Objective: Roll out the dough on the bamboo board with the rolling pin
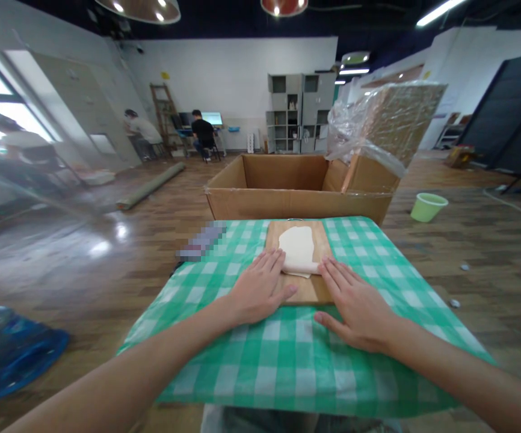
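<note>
A flat sheet of pale dough (297, 243) lies on a wooden cutting board (317, 288), its near end rolled into a short log. The board sits on a table covered with a green-and-white checked cloth (287, 355). My left hand (260, 287) lies flat with fingers stretched out, fingertips against the left end of the dough roll. My right hand (355, 304) also lies flat and spread, fingertips touching the right end of the roll. Neither hand grips anything.
An open cardboard box (296, 186) stands right behind the table, with a plastic-wrapped bundle (391, 120) at its right. A green bucket (428, 206) sits on the wooden floor. A blue bag (8, 349) lies at the left. People sit at distant desks.
</note>
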Motion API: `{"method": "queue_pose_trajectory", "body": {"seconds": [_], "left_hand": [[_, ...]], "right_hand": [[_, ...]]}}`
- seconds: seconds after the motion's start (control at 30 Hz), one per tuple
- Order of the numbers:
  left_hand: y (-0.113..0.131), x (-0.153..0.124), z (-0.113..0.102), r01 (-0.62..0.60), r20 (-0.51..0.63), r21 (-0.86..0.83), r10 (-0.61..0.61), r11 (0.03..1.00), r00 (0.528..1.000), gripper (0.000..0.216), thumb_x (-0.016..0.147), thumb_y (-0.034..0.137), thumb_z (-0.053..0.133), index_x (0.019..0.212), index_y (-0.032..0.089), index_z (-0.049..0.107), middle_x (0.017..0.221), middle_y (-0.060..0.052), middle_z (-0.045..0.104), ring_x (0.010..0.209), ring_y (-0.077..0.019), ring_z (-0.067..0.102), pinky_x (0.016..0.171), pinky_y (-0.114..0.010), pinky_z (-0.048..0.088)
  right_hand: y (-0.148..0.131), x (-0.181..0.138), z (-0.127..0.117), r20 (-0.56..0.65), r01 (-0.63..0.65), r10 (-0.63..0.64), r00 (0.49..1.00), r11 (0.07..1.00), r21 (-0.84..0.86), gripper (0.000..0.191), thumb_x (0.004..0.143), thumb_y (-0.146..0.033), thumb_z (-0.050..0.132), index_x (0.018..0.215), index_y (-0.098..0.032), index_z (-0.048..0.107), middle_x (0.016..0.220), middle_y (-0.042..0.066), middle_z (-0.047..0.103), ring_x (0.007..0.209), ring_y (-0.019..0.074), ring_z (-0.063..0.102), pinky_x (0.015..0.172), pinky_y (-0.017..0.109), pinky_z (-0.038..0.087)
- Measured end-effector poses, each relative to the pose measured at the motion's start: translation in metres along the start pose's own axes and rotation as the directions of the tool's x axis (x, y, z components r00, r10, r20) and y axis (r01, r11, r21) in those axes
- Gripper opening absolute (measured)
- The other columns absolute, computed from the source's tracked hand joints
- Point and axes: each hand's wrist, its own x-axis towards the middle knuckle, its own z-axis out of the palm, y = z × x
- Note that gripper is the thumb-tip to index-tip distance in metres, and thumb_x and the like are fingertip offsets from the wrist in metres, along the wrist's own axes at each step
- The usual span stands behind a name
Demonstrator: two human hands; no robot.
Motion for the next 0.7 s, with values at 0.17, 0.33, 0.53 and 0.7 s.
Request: {"method": "queue_pose_trajectory", "body": {"seconds": [0.17,0.33,0.53,0.7], "left_hand": [[0.006,-0.017,-0.010,0.003,0.034,-0.048,-0.001,0.999,0.999,0.087,0.105,0.071,0.030,0.165,0.008,0.031,0.171,-0.021,0.033,0.163,-0.0303,0.026,0.132,-0.051,0.024],[-0.004,-0.002,-0.001,-0.015,0.016,-0.019,0.015,1.000,1.000,0.087,0.105,0.071,0.026,0.165,0.008,0.030,0.171,-0.020,0.034,0.162,-0.0299,0.027,0.133,-0.049,0.021],[-0.025,0.058,0.011,0.024,0.010,0.027,-0.025,0.999,1.000,0.093,0.104,0.073,0.016,0.159,0.002,0.039,0.165,-0.026,0.043,0.158,-0.0336,0.037,0.131,-0.050,0.022],[-0.044,0.113,0.016,0.133,0.047,0.020,-0.134,0.991,0.990,0.086,0.106,0.071,0.014,0.153,0.007,0.046,0.159,-0.025,0.051,0.151,-0.0364,0.046,0.120,-0.051,0.039]], "right_hand": [[-0.011,-0.007,-0.010,-0.017,0.010,-0.009,1.000,1.000,0.009,0.095,0.100,-0.071,0.047,0.162,0.000,0.039,0.164,0.027,0.042,0.155,0.0397,0.039,0.125,0.058,0.037],[0.000,0.009,-0.004,-0.014,0.002,-0.002,1.000,1.000,0.016,0.091,0.102,-0.070,0.043,0.160,0.001,0.043,0.161,0.028,0.047,0.152,0.0391,0.044,0.123,0.057,0.040],[0.033,0.057,0.020,0.017,-0.086,0.085,0.996,0.996,0.025,0.090,0.105,-0.070,0.031,0.158,0.002,0.042,0.163,0.029,0.044,0.155,0.0387,0.038,0.124,0.055,0.036],[0.074,0.110,0.038,0.131,-0.179,0.171,0.977,0.982,0.056,0.082,0.109,-0.065,0.016,0.147,-0.003,0.053,0.153,0.028,0.056,0.150,0.0360,0.046,0.120,0.051,0.038]]}}
